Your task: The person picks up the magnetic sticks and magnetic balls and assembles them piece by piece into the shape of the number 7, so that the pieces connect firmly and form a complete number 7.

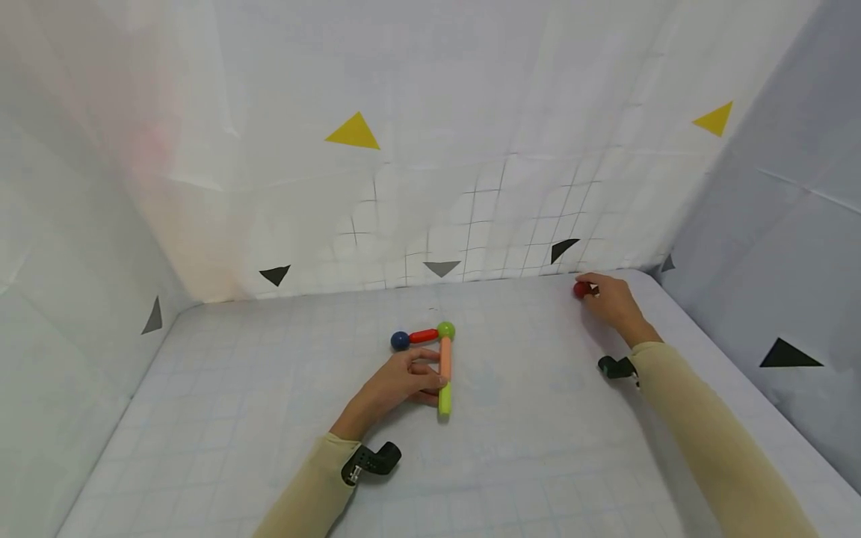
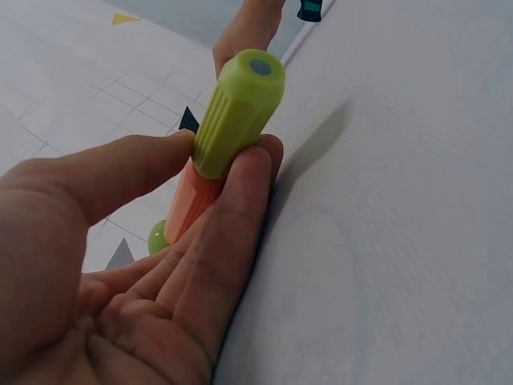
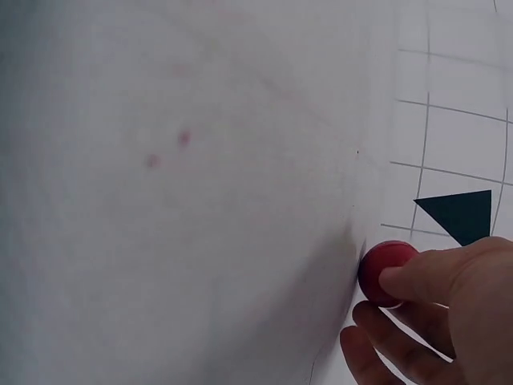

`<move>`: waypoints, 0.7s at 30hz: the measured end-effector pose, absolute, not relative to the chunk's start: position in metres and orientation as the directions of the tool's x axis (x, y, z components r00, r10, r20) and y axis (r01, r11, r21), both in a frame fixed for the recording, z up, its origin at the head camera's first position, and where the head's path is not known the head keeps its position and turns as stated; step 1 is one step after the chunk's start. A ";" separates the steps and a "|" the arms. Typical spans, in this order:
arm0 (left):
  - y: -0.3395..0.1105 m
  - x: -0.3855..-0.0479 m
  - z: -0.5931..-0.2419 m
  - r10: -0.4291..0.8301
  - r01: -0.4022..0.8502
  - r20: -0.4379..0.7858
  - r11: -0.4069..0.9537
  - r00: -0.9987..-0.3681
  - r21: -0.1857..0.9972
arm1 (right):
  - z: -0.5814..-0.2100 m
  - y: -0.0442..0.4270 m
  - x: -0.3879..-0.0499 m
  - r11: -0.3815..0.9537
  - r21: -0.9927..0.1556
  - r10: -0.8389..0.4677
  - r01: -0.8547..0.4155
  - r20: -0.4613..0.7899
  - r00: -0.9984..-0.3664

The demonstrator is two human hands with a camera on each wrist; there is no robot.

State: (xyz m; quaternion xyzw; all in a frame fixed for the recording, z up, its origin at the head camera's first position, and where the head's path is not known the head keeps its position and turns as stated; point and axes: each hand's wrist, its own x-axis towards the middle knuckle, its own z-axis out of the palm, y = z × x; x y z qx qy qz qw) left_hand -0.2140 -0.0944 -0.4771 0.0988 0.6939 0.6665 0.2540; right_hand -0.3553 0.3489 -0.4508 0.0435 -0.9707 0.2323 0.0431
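My left hand [image 1: 402, 377] pinches a magnetic-toy assembly near the joint of an orange rod [image 1: 445, 357] and a yellow-green rod [image 1: 445, 402], which stand end to end. In the left wrist view, thumb and fingers hold the yellow-green rod [image 2: 239, 116], its grey end tip showing. The orange rod's far end meets a green ball [image 1: 446, 329]. From that ball a short red rod [image 1: 424, 336] runs left to a dark blue ball [image 1: 400, 341]. At the far right, my right hand [image 1: 613, 300] holds a red ball [image 3: 377, 271] between thumb and fingers, close to the table surface.
A white-covered table [image 1: 269, 418] lies under both hands. White sheet walls [image 1: 430, 67] rise behind and at both sides, with grid lines plus yellow, grey and black triangles. Each sleeve carries a dark wrist camera [image 1: 380, 459].
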 end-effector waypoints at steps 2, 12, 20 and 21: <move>-0.095 -0.214 -0.477 0.478 -0.204 -0.221 0.089 -0.850 0.975 | -0.452 0.349 -0.355 0.882 -0.461 -0.053 -0.095 0.105 -0.993; -0.096 -0.214 -0.477 0.481 -0.208 -0.226 0.091 -0.847 0.974 | -0.458 0.347 -0.351 0.830 -0.558 0.045 -0.021 0.104 -0.994; -0.096 -0.214 -0.477 0.489 -0.204 -0.218 0.083 -0.845 0.975 | -0.461 0.340 -0.345 0.779 -0.626 0.097 -0.032 0.172 -0.980; -0.096 -0.214 -0.477 0.489 -0.205 -0.219 0.083 -0.844 0.975 | -0.460 0.339 -0.344 0.774 -0.632 0.096 -0.039 0.178 -0.979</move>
